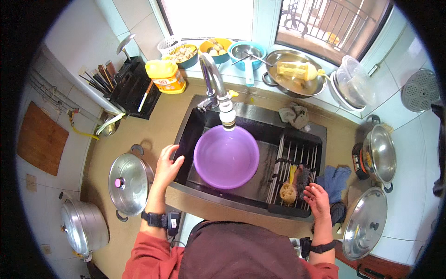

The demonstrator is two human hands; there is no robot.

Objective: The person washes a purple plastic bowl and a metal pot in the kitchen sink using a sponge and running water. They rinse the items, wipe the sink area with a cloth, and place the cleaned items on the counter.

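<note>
My left hand (169,165) is empty, its fingers apart, over the left edge of the black sink (266,195). At the sink's right side my right hand (317,198) is raised with slightly curled fingers, holding nothing, close to a dark mesh scrubber (302,179). That scrubber and a loofah sponge (288,193) rest on a metal rod rack (277,171) across the basin. A purple plastic basin (226,157) stands in the sink beneath the faucet (215,75). It seems to hold clear liquid. No stream is visible from the filter nozzle (227,118).
A lidded steel pot (130,185) stands left of the sink; a larger aluminum pot (87,226) is farther left. Blue cloth (336,181) and a steel lid (365,223) lie right. A knife block (130,87), yellow jug (167,78) and wide pan (296,87) stand behind.
</note>
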